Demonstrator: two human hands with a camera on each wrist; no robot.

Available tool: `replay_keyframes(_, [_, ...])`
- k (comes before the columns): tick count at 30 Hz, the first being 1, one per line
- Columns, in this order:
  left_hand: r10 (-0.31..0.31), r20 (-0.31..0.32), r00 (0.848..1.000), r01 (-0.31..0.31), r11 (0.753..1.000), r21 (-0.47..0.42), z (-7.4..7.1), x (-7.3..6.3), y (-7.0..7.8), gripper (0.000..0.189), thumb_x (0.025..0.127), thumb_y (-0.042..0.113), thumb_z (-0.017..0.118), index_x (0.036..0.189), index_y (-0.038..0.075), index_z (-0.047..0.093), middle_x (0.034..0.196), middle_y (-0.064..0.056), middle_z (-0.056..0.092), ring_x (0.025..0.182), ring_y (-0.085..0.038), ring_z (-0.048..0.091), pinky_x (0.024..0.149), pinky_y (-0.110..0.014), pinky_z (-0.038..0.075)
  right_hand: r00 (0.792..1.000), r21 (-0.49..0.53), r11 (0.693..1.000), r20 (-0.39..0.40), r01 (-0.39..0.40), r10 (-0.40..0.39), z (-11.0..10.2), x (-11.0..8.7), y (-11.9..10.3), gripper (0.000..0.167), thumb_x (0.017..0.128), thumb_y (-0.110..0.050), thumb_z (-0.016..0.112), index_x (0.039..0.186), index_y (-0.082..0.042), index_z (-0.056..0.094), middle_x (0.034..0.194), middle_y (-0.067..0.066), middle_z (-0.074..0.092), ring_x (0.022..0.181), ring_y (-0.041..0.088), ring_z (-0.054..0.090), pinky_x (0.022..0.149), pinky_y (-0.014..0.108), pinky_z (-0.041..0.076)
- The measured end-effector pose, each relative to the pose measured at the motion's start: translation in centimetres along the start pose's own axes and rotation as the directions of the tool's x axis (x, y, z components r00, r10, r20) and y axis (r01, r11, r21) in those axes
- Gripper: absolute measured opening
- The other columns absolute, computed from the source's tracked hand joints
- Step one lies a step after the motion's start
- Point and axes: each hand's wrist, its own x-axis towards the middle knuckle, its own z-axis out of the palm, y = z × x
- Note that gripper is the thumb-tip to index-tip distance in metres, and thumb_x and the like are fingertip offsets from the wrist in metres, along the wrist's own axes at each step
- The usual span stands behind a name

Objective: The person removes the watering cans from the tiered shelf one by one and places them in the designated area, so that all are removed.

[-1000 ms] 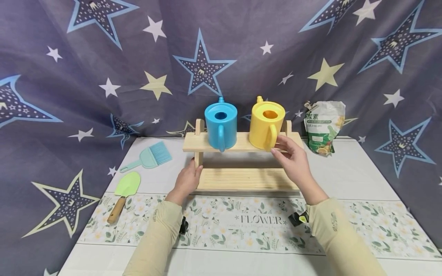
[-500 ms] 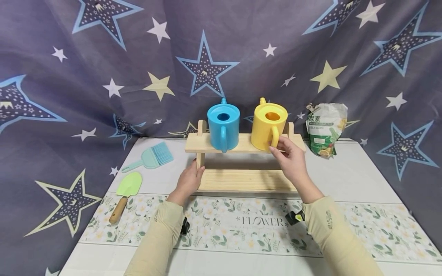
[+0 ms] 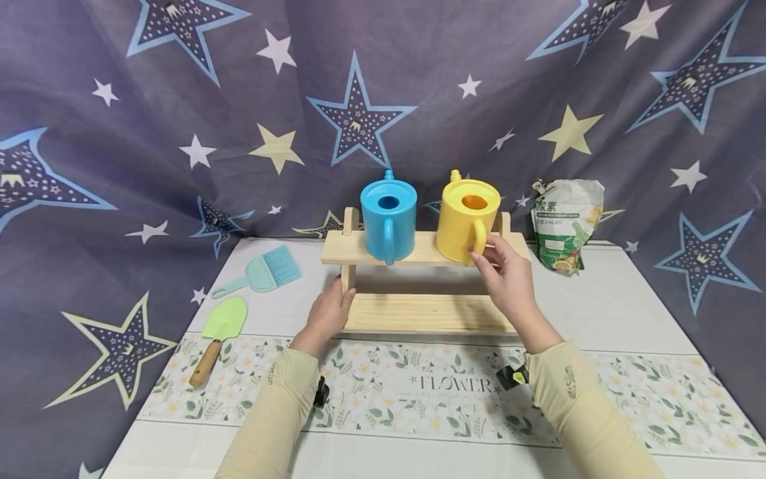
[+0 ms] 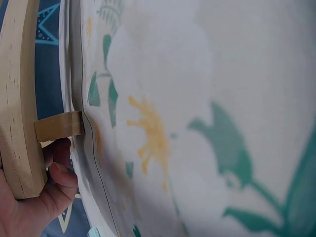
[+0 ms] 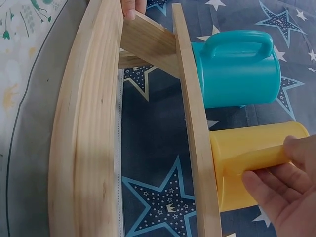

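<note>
Cloth (image 3: 389,459): the table is covered in white, with a flowered strip on which "FLOWER" is printed.
Trowel (image 3: 223,326): laid on the left, its wooden handle turned to the near side, untouched.
Left hand (image 3: 326,309): curled round the left end of the rack (image 3: 425,313); the thumb is seen at the front of the post, and the rack is gripped there.
Right hand (image 3: 509,276): the handle of the yellow can (image 3: 459,229) is pinched between thumb and curled fingers.
Rack: made of pale wood in two tiers, likely stiff and fairly light; best held by its posts or board ends.
Yellow can: stood on the right part of the top board, its base touching the wood, handle to the front, spout to the back. It is judged light, hollow and stiff, of smooth plastic that could slip if taken by the round wall; the handle is the surest hold. Whether anything is held inside cannot be told.
Blue can (image 3: 376,229): stood left of the yellow one, apart from it, and likely to handle alike.
Brush (image 3: 260,274): laid on the left, beyond the trowel, bristles pointed away.
Bag (image 3: 559,226): stood right of the rack, clipped at its top corner, likely soft-walled.
Curtain (image 3: 413,40): hung behind everything, patterned with stars.
</note>
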Motion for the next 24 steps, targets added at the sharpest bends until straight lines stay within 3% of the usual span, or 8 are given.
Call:
replay_keyframes(5, [0.0, -0.003, 1.0, 0.0, 1.0, -0.005, 0.0, 0.0, 0.0, 0.051, 0.106, 0.034, 0.039, 0.145, 0.002, 0.035, 0.131, -0.02, 0.055, 0.117, -0.036, 0.056, 0.098, -0.05, 0.043, 0.999, -0.019, 0.999, -0.012, 0.037, -0.037, -0.1, -0.1, 0.1, 0.027, 0.096, -0.013, 0.064, 0.121, -0.003, 0.06, 0.102, 0.014, 0.072, 0.093, 0.025, 0.07, 0.072, 0.037, 0.056])
replay_keyframes(13, [0.005, -0.006, 1.0, -0.005, 1.0, -0.003, 0.1, 0.0, -0.1, 0.051, 0.106, 0.033, 0.039, 0.145, 0.001, 0.035, 0.13, -0.021, 0.056, 0.116, -0.036, 0.057, 0.097, -0.05, 0.044, 0.997, -0.02, 0.998, -0.038, 0.063, -0.064, -0.5, -0.6, 0.1, 0.03, 0.096, -0.012, 0.064, 0.123, -0.002, 0.059, 0.102, 0.015, 0.072, 0.092, 0.026, 0.07, 0.067, 0.007, 0.046])
replay_keyframes(18, [0.005, -0.008, 1.0, -0.005, 1.0, -0.004, 0.1, 0.0, -0.1, 0.05, 0.106, 0.033, 0.04, 0.145, 0.001, 0.035, 0.13, -0.021, 0.056, 0.115, -0.036, 0.057, 0.096, -0.049, 0.045, 0.996, 0.013, 0.997, -0.059, 0.07, -0.07, -0.9, -0.9, 0.0, 0.029, 0.095, -0.009, 0.065, 0.122, 0.0, 0.06, 0.102, 0.015, 0.072, 0.091, 0.022, 0.069, 0.068, 0.007, 0.047])
replay_keyframes(24, [-0.005, -0.004, 1.0, 0.005, 1.0, -0.012, -0.1, 0.0, 0.0, 0.052, 0.106, 0.034, 0.04, 0.146, 0.002, 0.034, 0.132, -0.021, 0.055, 0.117, -0.036, 0.056, 0.098, -0.05, 0.044, 0.995, 0.024, 0.997, -0.074, 0.067, -0.065, -1.6, -1.4, 0.0, 0.026, 0.095, -0.01, 0.065, 0.12, -0.001, 0.062, 0.102, 0.012, 0.072, 0.089, 0.0, 0.064, 0.07, 0.009, 0.049])
